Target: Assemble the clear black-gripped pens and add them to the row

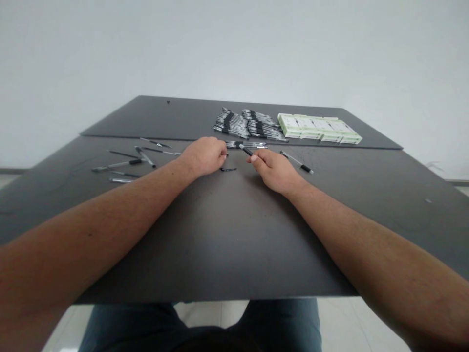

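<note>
My right hand [273, 168] pinches a clear pen [246, 149] with a black grip, its end pointing up and to the left. To its left, my left hand [205, 155] is closed over the table, fingers curled down; whatever they hold is hidden behind the hand. A small black piece, like a pen cap [229, 169], lies just right of that hand. Behind both hands is a short row of clear pens [252, 144]. Another loose pen [297, 163] with a black grip lies to the right of my right hand.
Bundles of pens [231, 123] are stacked at the back, beside green-and-white boxes [318, 128]. Left of my left arm, loose pen barrels [145, 157] and thin refills [124, 153] are scattered. The dark table [227, 234] has a seam across it; a wall stands behind.
</note>
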Demonstrator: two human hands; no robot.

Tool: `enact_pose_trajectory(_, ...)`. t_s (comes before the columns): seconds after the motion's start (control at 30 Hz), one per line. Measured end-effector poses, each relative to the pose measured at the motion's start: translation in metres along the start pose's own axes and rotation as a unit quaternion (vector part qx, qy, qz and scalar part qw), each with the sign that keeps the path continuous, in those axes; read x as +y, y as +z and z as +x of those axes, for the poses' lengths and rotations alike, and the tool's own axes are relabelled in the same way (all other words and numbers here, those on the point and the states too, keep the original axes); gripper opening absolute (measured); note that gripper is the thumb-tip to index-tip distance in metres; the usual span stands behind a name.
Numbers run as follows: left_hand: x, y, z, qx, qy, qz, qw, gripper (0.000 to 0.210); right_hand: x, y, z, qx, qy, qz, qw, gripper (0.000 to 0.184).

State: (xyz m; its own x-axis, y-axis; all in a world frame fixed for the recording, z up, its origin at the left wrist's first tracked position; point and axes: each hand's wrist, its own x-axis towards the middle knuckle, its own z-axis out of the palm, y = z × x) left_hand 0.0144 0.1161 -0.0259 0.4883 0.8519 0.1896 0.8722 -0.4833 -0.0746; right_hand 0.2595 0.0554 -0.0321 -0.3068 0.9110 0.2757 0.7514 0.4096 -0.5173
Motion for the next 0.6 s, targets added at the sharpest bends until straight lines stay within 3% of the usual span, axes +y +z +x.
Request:
enact_pose_trajectory(0.4,-0.022,-0.022,-0.019,-0.002,-0.043,-0.032,0.999,0.033,-0.002,-0.001,0.000,-0.019,-0.003,-0.005,1.000,0.043)
enact_pose_trajectory(0.6,-0.031,-0.020,-0.024,-0.018,-0.056,-0.031,0.998,0.035,0.000,-0.001,-0.001,-0.018,-0.008,-0.005,1.000,0.042)
